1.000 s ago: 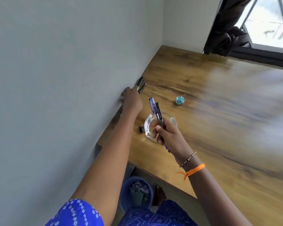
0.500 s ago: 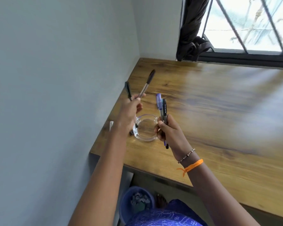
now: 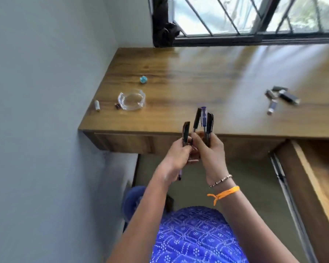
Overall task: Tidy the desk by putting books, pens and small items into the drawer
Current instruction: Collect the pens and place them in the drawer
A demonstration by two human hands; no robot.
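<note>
My left hand (image 3: 176, 154) grips a dark pen (image 3: 185, 133), held upright in front of the desk's front edge. Touching it on the right, my right hand (image 3: 210, 149) holds a bunch of pens (image 3: 204, 120), two black and one purple, tips up. The wooden desk (image 3: 207, 76) carries a clear glass ashtray (image 3: 131, 99) at its left end, with a small white cylinder (image 3: 97, 105), a tiny dark clip (image 3: 117, 106) and a blue ball (image 3: 143, 79) around it. An open wooden drawer (image 3: 315, 179) sticks out at the lower right.
A cluster of small dark items (image 3: 280, 96) lies on the desk's right part. A grey wall (image 3: 46, 92) closes the left side. A barred window (image 3: 254, 18) with a dark curtain (image 3: 162, 29) is behind the desk. A blue bin (image 3: 133, 202) stands on the floor under my arms.
Both hands have drawn back from over the ashtray to in front of the desk edge and come together with their pens. The view has swung right, showing the open drawer.
</note>
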